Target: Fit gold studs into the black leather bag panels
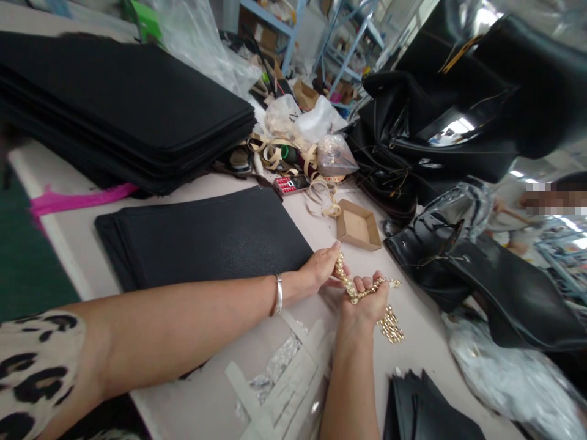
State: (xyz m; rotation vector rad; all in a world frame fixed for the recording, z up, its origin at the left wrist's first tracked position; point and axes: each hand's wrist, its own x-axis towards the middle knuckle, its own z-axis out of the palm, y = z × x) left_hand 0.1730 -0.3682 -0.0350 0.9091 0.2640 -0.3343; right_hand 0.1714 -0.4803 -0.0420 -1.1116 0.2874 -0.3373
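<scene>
The gold chain [354, 294] is between the two hands, above the table [419, 348]; it is shiny, made of thick, rounded links, and it hangs down in a bent line. The left hand [321, 269] grasps one end of it between the fingers, and the right hand [365, 300], with the palm turned up, holds the other part in its curled fingers, so some links are hidden. Just beside the right hand, a heap of gold chain [391, 326] lies on the table. Beyond the hands there is an open cardboard box [360, 237], and farther, a small device with red keys [291, 184] near curled beige strips [321, 194]. The low stack of black sheets [206, 244] lies close to the left hand, and the tall stack of black sheets [137, 91] is behind it. Shiny black bags [435, 128] crowd the right side. I count one held chain, one heap, one box, one device and two stacks; the links and the sheets are too many to count exactly.
</scene>
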